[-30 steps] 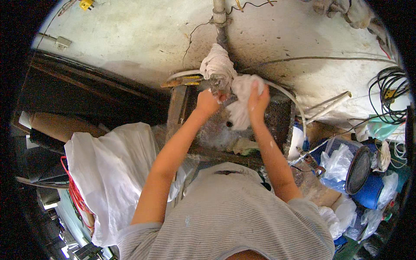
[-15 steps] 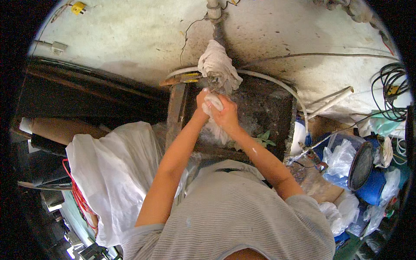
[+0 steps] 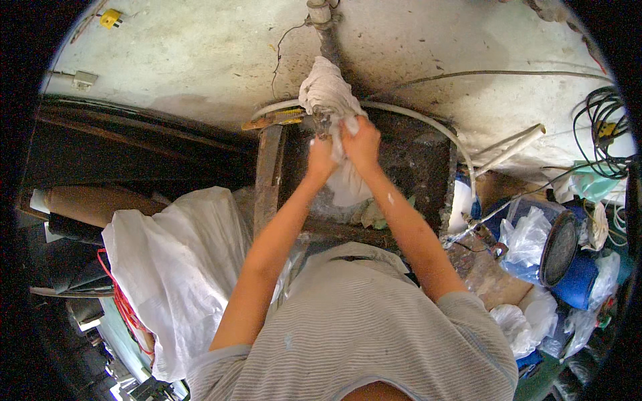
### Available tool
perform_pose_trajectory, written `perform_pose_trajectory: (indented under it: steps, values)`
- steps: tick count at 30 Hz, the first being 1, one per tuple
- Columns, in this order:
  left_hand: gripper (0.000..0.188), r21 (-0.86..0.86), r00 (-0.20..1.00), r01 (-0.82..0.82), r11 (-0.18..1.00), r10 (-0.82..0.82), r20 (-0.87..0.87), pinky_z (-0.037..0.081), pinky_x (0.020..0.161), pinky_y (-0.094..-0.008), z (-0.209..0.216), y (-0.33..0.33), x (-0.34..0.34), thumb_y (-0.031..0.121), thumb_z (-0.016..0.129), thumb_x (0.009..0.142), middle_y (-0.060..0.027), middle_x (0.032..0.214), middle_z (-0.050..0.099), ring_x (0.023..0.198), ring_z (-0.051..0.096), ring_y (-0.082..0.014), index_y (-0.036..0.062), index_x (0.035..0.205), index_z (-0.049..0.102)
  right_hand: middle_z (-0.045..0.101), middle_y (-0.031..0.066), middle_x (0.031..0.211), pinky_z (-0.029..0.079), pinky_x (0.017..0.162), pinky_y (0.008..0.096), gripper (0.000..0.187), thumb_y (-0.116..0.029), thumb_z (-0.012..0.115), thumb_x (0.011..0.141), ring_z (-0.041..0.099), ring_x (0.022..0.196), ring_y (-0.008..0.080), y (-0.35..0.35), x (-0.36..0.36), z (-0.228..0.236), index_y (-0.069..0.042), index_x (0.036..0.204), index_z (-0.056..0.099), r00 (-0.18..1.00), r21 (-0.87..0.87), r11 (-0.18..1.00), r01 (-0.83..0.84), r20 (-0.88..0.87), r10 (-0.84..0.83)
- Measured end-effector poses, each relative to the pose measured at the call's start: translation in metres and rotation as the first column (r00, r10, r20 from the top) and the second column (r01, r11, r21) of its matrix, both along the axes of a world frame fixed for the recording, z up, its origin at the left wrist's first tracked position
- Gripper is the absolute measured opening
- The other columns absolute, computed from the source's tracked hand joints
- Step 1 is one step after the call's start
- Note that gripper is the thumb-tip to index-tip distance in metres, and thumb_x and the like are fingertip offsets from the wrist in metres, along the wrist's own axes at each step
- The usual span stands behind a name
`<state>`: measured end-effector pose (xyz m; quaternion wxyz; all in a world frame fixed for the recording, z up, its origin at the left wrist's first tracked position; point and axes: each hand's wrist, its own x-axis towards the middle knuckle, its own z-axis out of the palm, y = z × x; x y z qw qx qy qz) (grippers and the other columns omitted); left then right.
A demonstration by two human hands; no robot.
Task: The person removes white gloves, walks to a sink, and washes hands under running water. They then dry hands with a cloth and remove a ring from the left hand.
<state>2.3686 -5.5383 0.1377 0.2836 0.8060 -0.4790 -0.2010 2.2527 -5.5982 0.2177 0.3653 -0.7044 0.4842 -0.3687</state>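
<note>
Hands have risen to the far tap: left hand (image 3: 321, 159) and right hand (image 3: 362, 144) both grip the white cloth (image 3: 348, 184) over the sink (image 3: 428, 160).

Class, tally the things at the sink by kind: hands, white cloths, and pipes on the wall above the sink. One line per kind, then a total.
Hands: 2, left hand and right hand, both gripping the held cloth
White cloths: 2, the held cloth and the tap cloth
Pipes: 1, wall pipe
Total: 5

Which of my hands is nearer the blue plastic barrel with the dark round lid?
Right. The right hand grips the white cloth on the side facing the barrel; the left hand is farther.
</note>
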Motion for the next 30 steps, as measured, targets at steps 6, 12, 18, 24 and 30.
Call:
perform_pose_trajectory:
  steps: [6, 12, 18, 24, 30]
  values:
    - [0.028, -0.137, 0.535, -0.327, 0.935, 0.064, -0.842, 0.049, 0.067, -0.0412, 0.005, 0.014, 0.017, 0.027, 0.053, 0.083, -0.0225, 0.08, 0.062, 0.073, 0.062, -0.0301, -0.0006, 0.083, 0.059, 0.062, 0.0222, 0.079, 0.048, 0.064, 0.0411, 0.027, -0.022, 0.066, 0.076, 0.063, 0.072, 0.0362, 0.053, 0.002, 0.028, 0.0, 0.09, 0.06, 0.971, -0.003, 0.995, -0.102, 0.216, 0.1]
    - [0.025, -0.182, 0.983, 0.049, 0.982, -0.079, -0.165, 0.043, 0.052, -0.0359, 0.068, 0.015, -0.03, 0.021, 0.058, 0.078, -0.0191, 0.059, 0.056, 0.052, 0.054, -0.0206, -0.0037, 0.074, 0.059, 0.062, 0.0237, 0.077, 0.049, 0.065, 0.0374, 0.033, -0.026, 0.069, 0.075, 0.065, 0.073, 0.0323, -0.006, -0.004, -0.011, 0.002, 0.092, 0.063, 0.999, 0.072, 0.997, 0.036, -0.03, -0.034]
    - [0.026, -0.05, 0.986, 0.059, 0.997, -0.066, -0.153, 0.042, 0.05, -0.0384, 0.085, 0.021, -0.017, 0.022, 0.058, 0.078, -0.0222, 0.057, 0.054, 0.048, 0.055, -0.023, -0.0034, 0.08, 0.062, 0.064, 0.0223, 0.087, 0.049, 0.073, 0.0436, 0.045, -0.041, 0.065, 0.076, 0.062, 0.08, 0.0403, -0.041, -0.029, -0.046, 0.001, 0.093, 0.063, 0.994, 0.216, 0.972, 0.09, 0.048, -0.103]
    - [0.021, 0.073, 0.976, 0.17, 0.983, -0.178, 0.123, 0.047, 0.059, -0.0411, 0.096, 0.027, -0.008, 0.019, 0.058, 0.077, -0.0204, 0.068, 0.059, 0.062, 0.057, -0.0378, -0.0001, 0.084, 0.061, 0.065, 0.0219, 0.087, 0.048, 0.073, 0.0413, 0.049, -0.047, 0.063, 0.078, 0.062, 0.082, 0.0388, -0.045, -0.055, -0.044, 0.001, 0.091, 0.064, 0.924, 0.226, 0.909, 0.351, 0.073, -0.375]
    - [0.028, -0.006, 0.827, 0.485, 0.874, -0.457, 0.328, 0.048, 0.076, -0.0424, 0.044, 0.023, 0.005, 0.025, 0.054, 0.082, -0.0138, 0.096, 0.062, 0.086, 0.059, -0.0322, 0.0057, 0.101, 0.058, 0.067, 0.011, 0.082, 0.049, 0.068, 0.0324, 0.028, -0.028, 0.063, 0.083, 0.063, 0.075, 0.0175, 0.022, -0.034, 0.053, -0.002, 0.095, 0.064, 0.95, 0.297, 0.955, -0.03, 0.306, -0.065]
